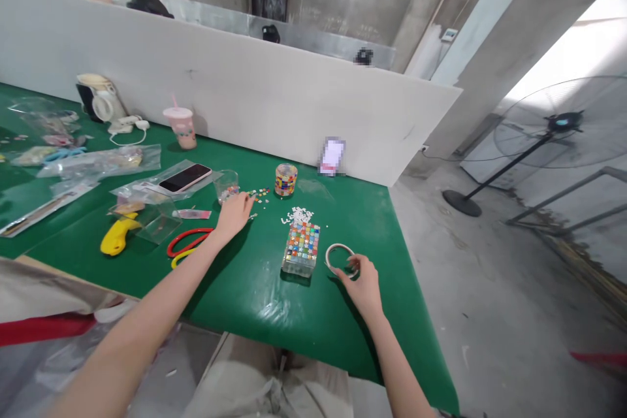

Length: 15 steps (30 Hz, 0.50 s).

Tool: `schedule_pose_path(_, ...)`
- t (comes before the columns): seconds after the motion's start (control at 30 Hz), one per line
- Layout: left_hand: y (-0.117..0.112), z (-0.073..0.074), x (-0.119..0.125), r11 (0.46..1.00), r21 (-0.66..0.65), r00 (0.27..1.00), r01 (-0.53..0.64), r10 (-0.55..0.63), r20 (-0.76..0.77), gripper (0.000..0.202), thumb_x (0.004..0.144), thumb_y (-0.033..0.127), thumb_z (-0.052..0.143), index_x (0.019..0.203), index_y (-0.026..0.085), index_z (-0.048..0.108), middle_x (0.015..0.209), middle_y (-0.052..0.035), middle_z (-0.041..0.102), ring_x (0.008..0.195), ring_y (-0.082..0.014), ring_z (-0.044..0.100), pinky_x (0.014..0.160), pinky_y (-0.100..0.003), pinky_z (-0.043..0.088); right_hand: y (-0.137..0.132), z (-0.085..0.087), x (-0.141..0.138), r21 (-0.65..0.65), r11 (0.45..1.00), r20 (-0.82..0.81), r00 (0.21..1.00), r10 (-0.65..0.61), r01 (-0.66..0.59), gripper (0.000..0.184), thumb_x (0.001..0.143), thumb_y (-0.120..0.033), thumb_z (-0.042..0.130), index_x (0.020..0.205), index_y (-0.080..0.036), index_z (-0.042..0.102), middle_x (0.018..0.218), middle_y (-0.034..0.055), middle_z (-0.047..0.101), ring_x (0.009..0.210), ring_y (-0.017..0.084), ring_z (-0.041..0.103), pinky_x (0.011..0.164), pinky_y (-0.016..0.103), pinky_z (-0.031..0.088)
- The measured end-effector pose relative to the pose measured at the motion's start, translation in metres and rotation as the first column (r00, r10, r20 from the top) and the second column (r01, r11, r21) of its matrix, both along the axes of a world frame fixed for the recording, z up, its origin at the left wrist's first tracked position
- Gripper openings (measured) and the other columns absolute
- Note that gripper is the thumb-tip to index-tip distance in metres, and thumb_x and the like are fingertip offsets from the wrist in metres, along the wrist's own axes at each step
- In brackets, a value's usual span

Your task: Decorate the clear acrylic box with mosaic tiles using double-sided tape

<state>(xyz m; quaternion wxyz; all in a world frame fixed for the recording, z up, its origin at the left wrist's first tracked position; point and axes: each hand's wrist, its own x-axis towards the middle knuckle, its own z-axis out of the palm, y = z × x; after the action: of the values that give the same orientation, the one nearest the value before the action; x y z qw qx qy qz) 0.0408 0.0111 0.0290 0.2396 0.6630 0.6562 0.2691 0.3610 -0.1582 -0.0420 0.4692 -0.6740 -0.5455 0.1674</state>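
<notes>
My left hand (pixel 234 215) reaches over loose coloured mosaic tiles (pixel 263 194), beside a clear plastic cup (pixel 226 187) with small pieces in it. Its fingers are bent together, and whatever they pinch is too small to make out. Between my hands lies a clear box (pixel 300 249), its top covered in rows of coloured mosaic tiles. Just behind it is a pile of small white pieces (pixel 298 215). My right hand (pixel 362 279) grips the near right side of a thin white ring (pixel 337 246), held at the table by thumb and fingers.
A mosaic-covered round jar (pixel 285 181) stands behind the tiles. Red-and-yellow-handled scissors (pixel 189 235), a yellow tool (pixel 119 235), a tube (pixel 193 214) and a phone (pixel 186 177) lie left. A pink cup (pixel 181 127) and a propped phone (pixel 332 156) stand near the white partition (pixel 274 91).
</notes>
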Motion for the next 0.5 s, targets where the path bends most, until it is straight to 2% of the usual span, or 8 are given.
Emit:
schedule_pose_path(0.1,0.026,-0.007,0.017,1.0,-0.024,0.972,-0.015,0.009,-0.235,0.034,0.094,0.034,0.058,0.123,0.015,0.057,0.122,-0.0108,0.061,0.106,-0.0247,0.062,0.088,-0.046,0.053,-0.002,-0.006,0.0,-0.031,0.995,0.188,0.977,0.102,-0.098,0.042,0.069,-0.06,0.075,0.074,-0.021,0.059,0.073,0.0029,0.063,0.073,0.024,0.055,0.076,0.038,0.038)
schedule_pose_path(0.23,0.045,-0.013,0.033,0.996,-0.084,0.893,0.008,-0.044,-0.449,0.034,0.094,0.034,0.058,0.122,0.015,0.057,0.121,-0.011,0.061,0.104,-0.0243,0.062,0.087,-0.045,0.054,0.002,-0.01,0.0,-0.05,0.988,0.36,0.921,0.152,-0.144,0.045,0.085,-0.064,0.054,0.071,-0.021,0.057,0.071,0.0031,0.06,0.07,0.022,0.052,0.069,0.033,0.036)
schedule_pose_path(0.37,0.057,-0.014,0.033,0.983,-0.138,0.825,0.122,-0.178,-0.537,0.034,0.094,0.034,0.058,0.122,0.015,0.058,0.121,-0.0105,0.061,0.104,-0.0236,0.063,0.086,-0.045,0.055,0.002,-0.011,0.0,-0.054,0.988,0.465,0.872,0.151,-0.142,0.049,0.092,-0.063,0.04,0.073,-0.021,0.055,0.073,0.004,0.059,0.069,0.021,0.052,0.066,0.031,0.035)
schedule_pose_path(0.5,0.062,-0.013,0.029,0.955,-0.182,0.794,0.233,-0.295,-0.531,0.033,0.094,0.033,0.059,0.122,0.015,0.058,0.122,-0.0101,0.061,0.103,-0.0231,0.063,0.086,-0.044,0.055,0.002,-0.012,0.0,-0.052,0.989,0.514,0.846,0.144,-0.136,0.051,0.095,-0.062,0.034,0.074,-0.02,0.054,0.072,0.0045,0.059,0.069,0.021,0.052,0.066,0.031,0.036)
